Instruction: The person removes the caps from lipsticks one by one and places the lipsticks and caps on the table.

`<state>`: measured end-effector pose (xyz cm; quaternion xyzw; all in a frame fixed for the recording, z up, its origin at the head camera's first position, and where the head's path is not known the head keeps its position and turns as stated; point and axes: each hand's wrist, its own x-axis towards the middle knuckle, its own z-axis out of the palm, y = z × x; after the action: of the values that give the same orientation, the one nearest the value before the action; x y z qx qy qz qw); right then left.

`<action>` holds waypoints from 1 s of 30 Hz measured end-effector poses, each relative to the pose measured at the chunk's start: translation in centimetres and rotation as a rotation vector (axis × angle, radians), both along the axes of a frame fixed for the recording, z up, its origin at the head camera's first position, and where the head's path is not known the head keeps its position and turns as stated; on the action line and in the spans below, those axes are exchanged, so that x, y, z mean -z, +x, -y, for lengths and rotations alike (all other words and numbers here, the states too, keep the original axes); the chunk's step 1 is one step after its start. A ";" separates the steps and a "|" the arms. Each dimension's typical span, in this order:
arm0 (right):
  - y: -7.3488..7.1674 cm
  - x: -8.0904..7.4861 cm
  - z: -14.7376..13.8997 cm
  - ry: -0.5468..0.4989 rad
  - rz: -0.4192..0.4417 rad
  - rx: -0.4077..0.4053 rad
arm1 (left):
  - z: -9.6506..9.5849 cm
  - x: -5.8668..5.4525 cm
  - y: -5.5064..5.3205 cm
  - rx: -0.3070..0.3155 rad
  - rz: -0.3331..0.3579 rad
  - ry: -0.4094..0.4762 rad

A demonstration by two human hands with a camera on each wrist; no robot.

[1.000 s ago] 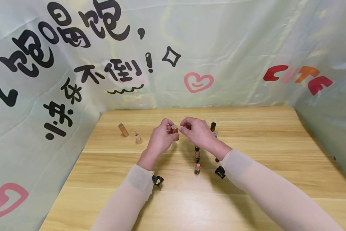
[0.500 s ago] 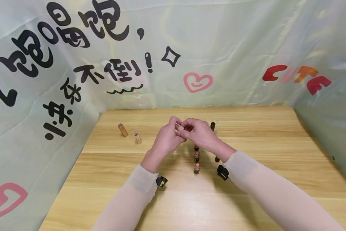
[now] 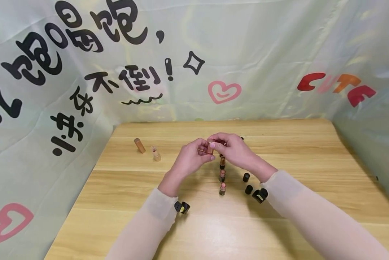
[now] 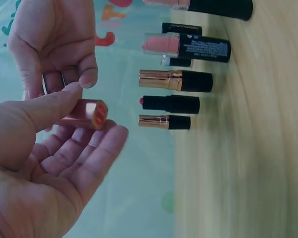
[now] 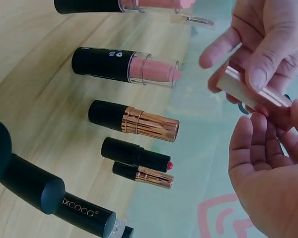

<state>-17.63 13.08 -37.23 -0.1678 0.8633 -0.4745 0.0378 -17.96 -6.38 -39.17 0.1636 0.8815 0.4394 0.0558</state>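
A rose-gold lipstick tube (image 3: 210, 149) is raised above the table between both hands. My left hand (image 3: 190, 157) pinches it with the thumb over its side, and the lower end (image 4: 99, 116) faces the table in the left wrist view. At the upper end, my right hand (image 3: 232, 148) grips the tube between thumb and fingers, as the right wrist view also shows. Below and beside the hands stands a row of lipsticks, among them a pink one in a clear sleeve (image 5: 156, 68), a gold-and-black one (image 5: 150, 124) and a slim black one with a red tip (image 5: 139, 152).
On the left of the table (image 3: 123, 202) stand a copper-coloured tube (image 3: 139, 145) and a small clear-topped lipstick (image 3: 156, 154). Black caps (image 3: 246, 177) sit right of the row, near my right wrist. A printed cloth (image 3: 266, 54) hangs behind the table.
My right hand has come to the tube that my left hand held and taken its upper end. Both hands have shifted right, and the caps near my right wrist are more exposed.
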 end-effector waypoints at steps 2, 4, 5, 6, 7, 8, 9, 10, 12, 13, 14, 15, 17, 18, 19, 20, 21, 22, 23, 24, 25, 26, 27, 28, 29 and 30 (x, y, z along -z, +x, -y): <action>0.1 0.0 -0.1 -0.030 0.008 0.007 | 0.0 0.1 0.1 0.003 -0.003 0.004; 0.2 0.1 -0.1 -0.054 0.015 0.010 | 0.1 0.2 0.3 0.005 0.003 0.019; 0.2 0.1 -0.1 -0.059 0.014 0.014 | 0.1 0.2 0.4 0.007 0.011 0.033; 0.2 0.2 -0.1 -0.064 0.013 0.019 | 0.1 0.2 0.4 0.007 0.021 0.046; 0.2 0.2 -0.1 -0.067 0.011 0.023 | 0.1 0.2 0.5 0.009 0.027 0.057; 0.2 0.2 -0.1 -0.068 0.005 0.027 | 0.1 0.2 0.6 0.010 0.036 0.067; 0.2 0.3 -0.1 -0.071 0.003 0.032 | 0.0 0.2 0.7 0.011 0.043 0.075; 0.2 0.3 -0.1 -0.074 0.000 0.040 | 0.0 0.1 0.8 0.012 0.051 0.084; 0.2 0.3 0.0 -0.087 0.002 0.046 | 0.0 0.1 0.9 0.012 0.060 0.092; 0.2 0.4 0.0 -0.099 0.010 0.038 | 0.1 0.0 0.9 0.012 0.061 0.091; 0.2 0.4 0.0 -0.112 0.022 0.026 | 0.1 0.0 1.0 0.012 0.063 0.091; 0.2 0.4 0.1 -0.124 0.032 0.012 | 0.1 0.0 1.0 0.012 0.064 0.091; 0.2 0.5 0.2 -0.146 0.051 -0.013 | 0.2 0.0 1.0 0.013 0.063 0.091; 0.2 0.5 0.3 -0.153 0.061 -0.025 | 0.3 0.0 1.0 0.014 0.063 0.092; 0.2 0.5 0.3 -0.157 0.069 -0.033 | 0.4 0.1 1.0 0.016 0.062 0.093; 0.2 0.5 0.4 -0.154 0.069 -0.034 | 0.4 0.1 1.0 0.016 0.063 0.095; 0.1 0.5 0.5 -0.145 0.071 -0.029 | 0.5 0.2 0.9 0.013 0.062 0.097; 0.0 0.5 0.6 -0.138 0.073 -0.024 | 0.5 0.2 0.9 0.008 0.058 0.095; -0.1 0.5 0.7 -0.127 0.074 -0.026 | 0.6 0.2 0.9 0.003 0.054 0.095; -0.2 0.5 0.9 -0.113 0.074 -0.029 | 0.7 0.3 0.8 -0.004 0.049 0.095; -0.4 0.5 1.0 -0.102 0.073 -0.033 | 0.8 0.3 0.7 -0.014 0.042 0.092; -0.5 0.5 1.2 -0.091 0.072 -0.036 | 1.0 0.3 0.6 -0.024 0.035 0.090; -0.8 0.5 1.4 -0.085 0.074 -0.041 | 1.1 0.3 0.5 -0.034 0.030 0.091; -0.9 0.4 1.6 -0.080 0.072 -0.050 | 1.3 0.4 0.3 -0.046 0.028 0.091; -1.1 0.4 1.8 -0.073 0.071 -0.056 | 1.4 0.4 0.1 -0.057 0.029 0.093; -1.3 0.4 2.0 -0.071 0.073 -0.060 | 1.6 0.4 -0.1 -0.067 0.032 0.094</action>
<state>-18.98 11.09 -37.61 -0.1776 0.8386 -0.5092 0.0775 -18.02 -7.97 -39.57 0.1295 0.8638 0.4845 0.0475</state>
